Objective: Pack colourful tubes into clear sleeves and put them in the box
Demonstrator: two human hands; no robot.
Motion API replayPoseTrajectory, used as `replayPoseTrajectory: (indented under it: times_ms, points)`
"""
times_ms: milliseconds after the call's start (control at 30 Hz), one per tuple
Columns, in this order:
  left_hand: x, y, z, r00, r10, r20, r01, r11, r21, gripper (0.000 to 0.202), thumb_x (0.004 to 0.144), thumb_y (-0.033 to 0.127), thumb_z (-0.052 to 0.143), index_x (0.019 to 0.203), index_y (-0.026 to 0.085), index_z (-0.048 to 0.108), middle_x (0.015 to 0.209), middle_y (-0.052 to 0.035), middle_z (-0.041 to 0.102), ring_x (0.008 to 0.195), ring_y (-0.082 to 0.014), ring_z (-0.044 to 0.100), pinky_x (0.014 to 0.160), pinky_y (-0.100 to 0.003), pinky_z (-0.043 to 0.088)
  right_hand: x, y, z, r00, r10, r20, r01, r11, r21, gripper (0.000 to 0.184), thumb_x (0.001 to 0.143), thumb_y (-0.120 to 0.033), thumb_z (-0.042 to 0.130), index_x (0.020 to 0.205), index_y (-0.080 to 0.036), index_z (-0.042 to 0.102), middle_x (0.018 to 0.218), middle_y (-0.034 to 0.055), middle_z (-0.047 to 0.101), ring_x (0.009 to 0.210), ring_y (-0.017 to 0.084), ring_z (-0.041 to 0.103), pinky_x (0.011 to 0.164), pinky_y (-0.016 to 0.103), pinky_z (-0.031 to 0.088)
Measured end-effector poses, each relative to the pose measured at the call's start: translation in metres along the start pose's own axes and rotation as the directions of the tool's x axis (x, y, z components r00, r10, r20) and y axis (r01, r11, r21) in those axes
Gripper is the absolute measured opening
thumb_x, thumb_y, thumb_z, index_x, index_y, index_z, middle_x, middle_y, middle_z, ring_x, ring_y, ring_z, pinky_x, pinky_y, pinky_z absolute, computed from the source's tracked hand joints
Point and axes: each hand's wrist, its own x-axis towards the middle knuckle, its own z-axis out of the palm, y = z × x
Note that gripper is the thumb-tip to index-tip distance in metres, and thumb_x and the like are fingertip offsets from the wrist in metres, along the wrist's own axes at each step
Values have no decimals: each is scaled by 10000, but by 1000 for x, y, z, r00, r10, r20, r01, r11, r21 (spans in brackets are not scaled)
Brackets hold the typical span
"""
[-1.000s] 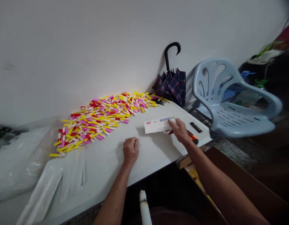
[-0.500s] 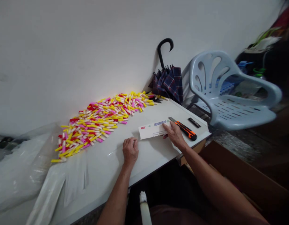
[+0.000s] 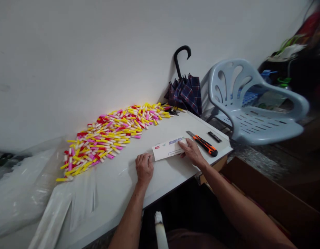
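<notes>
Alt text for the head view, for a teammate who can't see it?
Two hands at a white table: the right hand lies on a printed white packet, the left hand beside it. An orange utility knife and a heap of colourful plastic tubes lie nearby.

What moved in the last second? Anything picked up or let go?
The right hand slid the white printed packet left along the table, keeping hold of its right end. The packet's left end now meets the left hand's fingertips. The left hand stayed put. The orange utility knife, now uncovered, and the pile of coloured plastic tubes look unmoved.
</notes>
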Motion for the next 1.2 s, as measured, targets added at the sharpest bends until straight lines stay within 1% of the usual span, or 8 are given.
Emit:
replayPoseTrajectory:
  times_ms: [100,267,467,600,733,900,1100,1200]
  points:
    - [0,0,0,1000,9,-5,-9,1000,4,146,1015,256,523,962,222,654,984,-65,728,962,-246,617,890,-404,465,2,-1,-2,1000,-1,30,1,1000,-9,349,889,-543,639,905,-199,580,748,28,645,604,178,606,459,271,546]
    - [0,2,-1,1000,-6,9,6,1000,-8,155,1011,250,519,958,229,664,991,-69,725,964,-246,609,904,-412,464,2,-10,-3,998,17,62,-16,1000,-25,350,867,-545,654,886,-203,584,738,36,673,610,186,614,460,270,534]
    - [2,4,-3,1000,-1,3,1,1000,-27,151,1013,247,520,973,223,663,993,-66,726,972,-238,607,920,-404,462,7,-14,-7,994,11,106,-8,999,-32,347,860,-537,671,875,-201,588,733,24,680,608,178,626,480,268,537]
    - [2,4,-4,1000,14,-12,-14,1000,-13,145,1012,242,524,972,220,661,987,-64,724,966,-238,607,919,-400,459,12,-16,-12,990,21,139,-19,1000,-19,338,853,-515,689,855,-189,600,716,21,672,589,168,620,456,254,527]
    - [2,4,-4,1000,21,-19,-21,1000,2,151,1012,245,524,955,218,661,978,-69,721,952,-239,608,910,-404,457,16,-15,-16,986,60,154,-55,998,-35,338,839,-503,706,862,-174,631,751,35,687,608,166,632,446,242,530]
    - [3,6,-5,1000,10,-2,-10,1000,-19,156,1015,249,518,962,221,662,985,-69,721,955,-237,610,916,-406,466,22,-11,-18,981,65,185,-55,997,-58,361,827,-521,725,842,-171,636,741,26,677,610,150,622,468,232,538]
    - [2,6,-5,1000,2,9,-2,1000,-30,177,1022,260,500,963,227,664,987,-71,716,956,-240,618,918,-414,482,27,-26,-22,967,62,248,-43,996,-79,382,788,-529,764,815,-166,647,727,28,665,611,141,605,478,214,528]
    - [2,5,-5,1000,9,18,-9,999,-31,173,1020,259,503,973,232,668,997,-70,716,965,-240,622,928,-416,483,32,-28,-22,959,94,269,-72,993,-91,389,779,-536,770,824,-167,655,738,36,677,626,151,619,483,215,532]
